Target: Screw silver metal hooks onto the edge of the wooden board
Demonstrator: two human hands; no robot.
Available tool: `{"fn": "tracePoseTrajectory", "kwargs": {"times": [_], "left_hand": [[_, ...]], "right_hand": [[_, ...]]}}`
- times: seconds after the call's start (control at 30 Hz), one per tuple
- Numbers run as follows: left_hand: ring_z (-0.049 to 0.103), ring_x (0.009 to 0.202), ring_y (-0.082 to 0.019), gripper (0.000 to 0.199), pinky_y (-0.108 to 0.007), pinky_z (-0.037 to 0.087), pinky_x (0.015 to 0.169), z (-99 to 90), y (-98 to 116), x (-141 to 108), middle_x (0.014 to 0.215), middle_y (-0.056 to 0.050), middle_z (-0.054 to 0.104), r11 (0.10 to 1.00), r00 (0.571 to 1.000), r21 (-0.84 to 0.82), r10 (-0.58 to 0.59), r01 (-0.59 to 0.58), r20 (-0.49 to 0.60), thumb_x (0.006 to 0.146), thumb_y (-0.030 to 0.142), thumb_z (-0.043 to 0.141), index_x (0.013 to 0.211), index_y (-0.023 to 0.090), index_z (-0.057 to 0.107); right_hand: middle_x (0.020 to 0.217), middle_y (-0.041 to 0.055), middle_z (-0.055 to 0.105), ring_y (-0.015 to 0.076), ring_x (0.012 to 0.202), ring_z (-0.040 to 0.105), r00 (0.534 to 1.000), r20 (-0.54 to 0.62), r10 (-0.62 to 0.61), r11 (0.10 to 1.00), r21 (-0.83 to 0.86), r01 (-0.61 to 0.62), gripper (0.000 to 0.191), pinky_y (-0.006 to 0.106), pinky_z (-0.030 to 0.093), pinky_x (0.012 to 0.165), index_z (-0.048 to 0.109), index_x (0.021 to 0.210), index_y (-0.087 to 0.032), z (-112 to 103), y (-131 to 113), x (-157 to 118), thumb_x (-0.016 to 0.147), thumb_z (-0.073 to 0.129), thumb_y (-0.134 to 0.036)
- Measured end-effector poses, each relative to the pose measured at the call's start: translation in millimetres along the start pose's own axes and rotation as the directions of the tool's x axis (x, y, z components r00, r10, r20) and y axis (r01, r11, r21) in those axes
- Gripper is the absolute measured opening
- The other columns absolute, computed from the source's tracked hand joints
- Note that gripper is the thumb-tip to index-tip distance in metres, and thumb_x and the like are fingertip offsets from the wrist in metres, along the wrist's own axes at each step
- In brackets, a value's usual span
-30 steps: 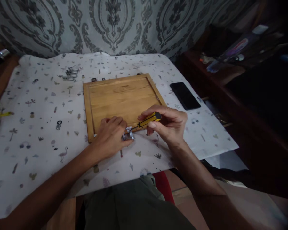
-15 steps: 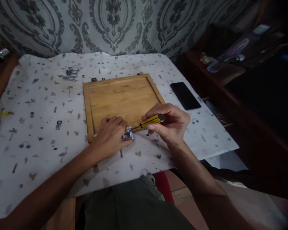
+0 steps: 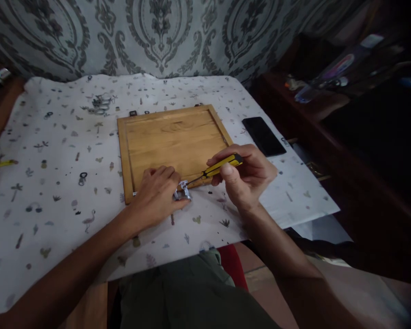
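Observation:
My left hand [image 3: 159,194] rests over the near edge of a framed wooden panel [image 3: 174,137], its fingers closed round a metal hinge [image 3: 182,192]. Part of the hinge is covered by those fingers. In my right hand [image 3: 250,176] is a screwdriver [image 3: 222,166] with a yellow and black handle, held between thumb and fingers. Its thin shaft points left and down, with the tip at or close to the hinge; contact cannot be made out. The panel lies flat on a white patterned tablecloth [image 3: 61,183].
A black phone [image 3: 263,136] lies right of the panel. Several metal pieces [image 3: 101,104] are heaped at the back left. Small dark items touch the panel's far edge. A plastic bottle [image 3: 342,66] lies on dark furniture at the right. A yellow object [image 3: 7,162] is at the far left.
The screwdriver and my right hand have shifted slightly right and up, with the thumb now further along the handle. My left hand stays on the hinge.

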State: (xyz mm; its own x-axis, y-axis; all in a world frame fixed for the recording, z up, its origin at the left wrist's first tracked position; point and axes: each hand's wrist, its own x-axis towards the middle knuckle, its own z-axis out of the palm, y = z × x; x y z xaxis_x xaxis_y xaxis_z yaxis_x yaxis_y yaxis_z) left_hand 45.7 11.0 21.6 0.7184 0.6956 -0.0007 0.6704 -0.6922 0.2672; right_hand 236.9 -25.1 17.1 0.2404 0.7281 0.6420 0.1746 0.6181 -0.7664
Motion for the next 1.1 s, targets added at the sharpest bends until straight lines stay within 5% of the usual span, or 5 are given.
{"fn": "tracePoseTrajectory", "kwargs": {"times": [0.33,0.67,0.83,1.1], "left_hand": [[0.064,0.103,-0.031,0.026,-0.047,0.047,0.092,1.5,0,0,0.101,-0.009,0.069,1.0,1.0,-0.029,-0.007,0.007,0.004,0.088,0.04,0.075,0.096,0.017,0.066],[0.065,0.104,-0.032,0.026,-0.047,0.047,0.092,-1.1,1,1,0.104,-0.009,0.069,0.999,1.0,-0.037,-0.011,0.012,0.015,0.088,0.039,0.075,0.097,0.018,0.065],[0.065,0.103,-0.032,0.024,-0.048,0.047,0.091,-0.2,0,0,0.101,-0.008,0.069,0.999,1.0,-0.045,-0.001,0.001,0.002,0.088,0.039,0.075,0.097,0.018,0.064],[0.065,0.104,-0.032,0.025,-0.048,0.048,0.091,-0.6,-1,1,0.102,-0.009,0.069,0.999,1.0,-0.04,-0.001,0.002,0.021,0.088,0.039,0.074,0.098,0.018,0.064]], "right_hand": [[0.083,0.0021,0.072,0.0127,0.052,0.061,0.997,0.027,0.066,0.998,-0.019,-0.066,0.018,0.028,0.051,0.039,0.074,0.094,-0.026,-1,0,-1,0.089,0.077,-0.043],[0.083,0.0038,0.075,0.0169,0.072,0.072,0.988,0.156,0.003,0.999,0.036,-0.009,0.016,0.029,0.061,0.06,0.077,0.094,-0.022,-2,-1,3,0.086,0.081,-0.036],[0.091,0.0041,0.077,0.0147,0.072,0.073,0.967,0.25,0.055,0.996,0.056,-0.072,0.03,0.024,0.059,0.053,0.079,0.113,-0.025,-4,-4,6,0.089,0.078,-0.042],[0.08,0.0019,0.076,0.0127,0.06,0.063,0.962,0.264,-0.07,0.998,0.012,0.069,0.015,0.027,0.051,0.052,0.081,0.097,-0.024,-5,1,10,0.088,0.08,-0.036]]}}
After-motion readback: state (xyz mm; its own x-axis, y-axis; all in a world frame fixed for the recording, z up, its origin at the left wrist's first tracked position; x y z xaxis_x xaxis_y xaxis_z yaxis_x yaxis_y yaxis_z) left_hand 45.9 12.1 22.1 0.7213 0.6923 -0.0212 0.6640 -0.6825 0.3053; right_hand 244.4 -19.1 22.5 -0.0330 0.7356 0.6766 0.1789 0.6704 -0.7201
